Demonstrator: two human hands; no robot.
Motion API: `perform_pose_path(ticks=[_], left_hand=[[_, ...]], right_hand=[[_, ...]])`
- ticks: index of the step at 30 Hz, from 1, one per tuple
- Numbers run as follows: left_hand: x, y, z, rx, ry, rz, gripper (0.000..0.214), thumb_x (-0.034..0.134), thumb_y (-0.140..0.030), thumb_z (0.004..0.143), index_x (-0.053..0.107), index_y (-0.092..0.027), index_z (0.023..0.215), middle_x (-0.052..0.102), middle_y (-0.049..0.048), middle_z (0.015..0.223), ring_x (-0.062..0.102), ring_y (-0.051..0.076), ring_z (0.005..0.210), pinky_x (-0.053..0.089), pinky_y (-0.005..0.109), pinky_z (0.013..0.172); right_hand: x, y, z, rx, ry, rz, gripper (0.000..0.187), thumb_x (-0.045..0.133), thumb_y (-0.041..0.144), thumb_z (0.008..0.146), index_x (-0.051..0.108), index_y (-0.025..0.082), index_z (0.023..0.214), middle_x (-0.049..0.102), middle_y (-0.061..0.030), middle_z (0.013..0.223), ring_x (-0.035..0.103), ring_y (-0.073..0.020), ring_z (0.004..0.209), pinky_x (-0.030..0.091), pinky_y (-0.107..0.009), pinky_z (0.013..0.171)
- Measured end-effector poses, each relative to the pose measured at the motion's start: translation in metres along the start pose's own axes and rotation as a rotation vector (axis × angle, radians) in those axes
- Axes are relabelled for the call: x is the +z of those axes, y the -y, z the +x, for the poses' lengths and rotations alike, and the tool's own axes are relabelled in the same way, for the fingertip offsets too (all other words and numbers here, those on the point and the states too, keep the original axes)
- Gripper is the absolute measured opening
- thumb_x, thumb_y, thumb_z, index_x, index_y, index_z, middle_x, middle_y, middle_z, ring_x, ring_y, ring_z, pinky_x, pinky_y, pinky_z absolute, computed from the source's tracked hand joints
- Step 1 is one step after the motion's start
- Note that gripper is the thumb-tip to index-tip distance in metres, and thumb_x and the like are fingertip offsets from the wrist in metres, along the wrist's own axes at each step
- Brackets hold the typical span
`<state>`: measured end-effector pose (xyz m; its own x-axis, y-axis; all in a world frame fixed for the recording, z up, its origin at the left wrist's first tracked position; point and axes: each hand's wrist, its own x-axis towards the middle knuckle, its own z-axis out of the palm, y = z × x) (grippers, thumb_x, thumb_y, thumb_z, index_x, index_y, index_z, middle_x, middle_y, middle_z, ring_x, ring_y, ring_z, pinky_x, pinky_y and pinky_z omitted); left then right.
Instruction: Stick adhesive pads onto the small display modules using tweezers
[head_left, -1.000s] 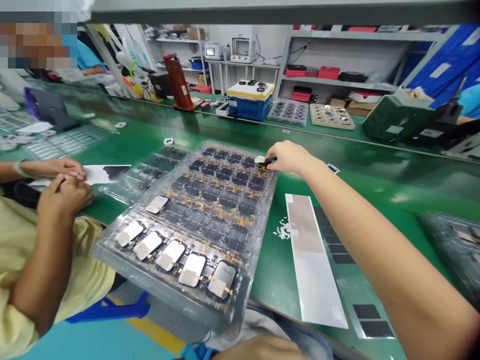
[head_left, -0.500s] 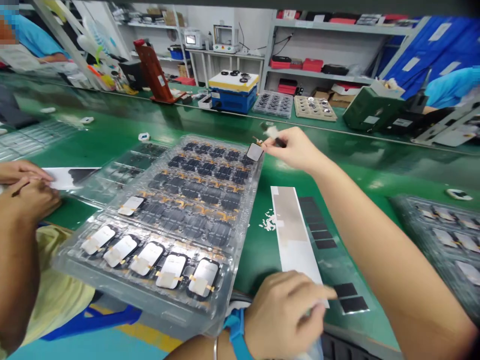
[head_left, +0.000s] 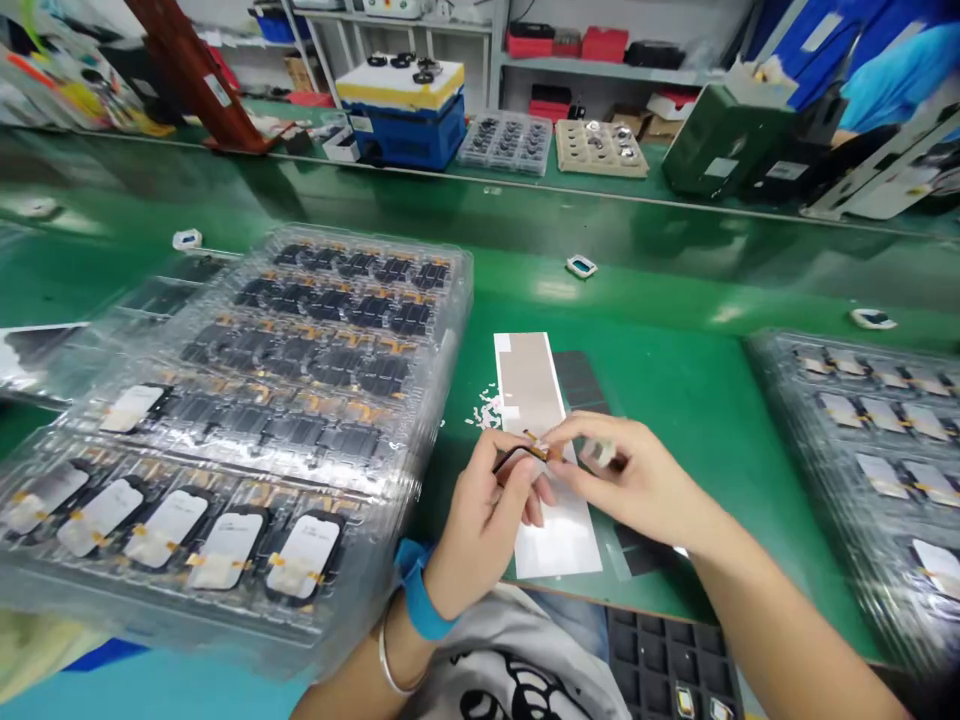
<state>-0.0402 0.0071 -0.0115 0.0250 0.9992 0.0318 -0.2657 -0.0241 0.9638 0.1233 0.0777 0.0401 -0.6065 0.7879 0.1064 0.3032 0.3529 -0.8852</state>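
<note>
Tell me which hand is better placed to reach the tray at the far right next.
Probably the right hand: it is nearer that tray, and the left hand lies farther across. Both hands' fingers are at a small dark-edged part, though, so the right may need freeing first.

A workroom with a glossy green desk [head_left: 675, 360] under bright light.
Pale glints [head_left: 556, 290] lie across the green surface, and a raised green ledge [head_left: 657, 168] runs along the back. Beyond stand a metal shelving unit [head_left: 585, 68] with red boxes [head_left: 605, 44] and a white-legged table [head_left: 405, 22], against a pale wall [head_left: 637, 22]. Light blue floor [head_left: 195, 690] shows at lower left.
</note>
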Motion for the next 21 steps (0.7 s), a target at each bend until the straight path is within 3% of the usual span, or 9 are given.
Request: perform_pose_path(ticks=[3, 7, 10, 21], left_hand=[[-0.001, -0.001, -0.001, -0.032, -0.057, 0.092, 0.019, 0.054, -0.039, 0.105, 0.055, -0.021, 0.098, 0.061, -0.0024, 0.074, 0.057, 0.008, 0.056, 0.048, 0.020, 0.056], [-0.002, -0.003, -0.002, -0.078, -0.057, 0.126, 0.016, 0.057, -0.039, 0.103, 0.058, -0.023, 0.104, 0.061, -0.0030, 0.073, 0.062, 0.011, 0.056, 0.050, 0.022, 0.056], [-0.002, -0.003, -0.003, -0.077, -0.063, 0.130, 0.014, 0.058, -0.037, 0.103, 0.058, -0.023, 0.105, 0.063, -0.0023, 0.075, 0.065, 0.012, 0.059, 0.052, 0.022, 0.058], [-0.002, -0.006, -0.002, -0.033, -0.142, 0.274, 0.012, 0.061, -0.032, 0.100, 0.067, -0.022, 0.102, 0.067, 0.0026, 0.086, 0.063, 0.013, 0.068, 0.056, 0.020, 0.065]], right_hand=[[0.005, -0.005, -0.009, -0.198, -0.215, -0.221, 0.021, 0.067, 0.017, 0.086, 0.062, 0.020, 0.106, 0.071, -0.0034, 0.093, 0.061, -0.0093, 0.060, 0.046, -0.020, 0.047], [0.013, -0.013, -0.018, -0.444, -0.294, -0.561, 0.016, 0.064, 0.012, 0.092, 0.064, 0.020, 0.106, 0.073, -0.0053, 0.095, 0.072, -0.0135, 0.078, 0.056, -0.023, 0.061], [0.019, -0.018, -0.020, -0.466, -0.293, -0.637, 0.017, 0.061, 0.010, 0.094, 0.064, 0.018, 0.109, 0.075, -0.0060, 0.098, 0.073, -0.0137, 0.080, 0.058, -0.025, 0.064], [0.030, -0.017, -0.018, -0.402, -0.295, -0.597, 0.023, 0.059, 0.009, 0.096, 0.062, 0.016, 0.118, 0.076, -0.0066, 0.104, 0.074, -0.0144, 0.083, 0.062, -0.026, 0.068]])
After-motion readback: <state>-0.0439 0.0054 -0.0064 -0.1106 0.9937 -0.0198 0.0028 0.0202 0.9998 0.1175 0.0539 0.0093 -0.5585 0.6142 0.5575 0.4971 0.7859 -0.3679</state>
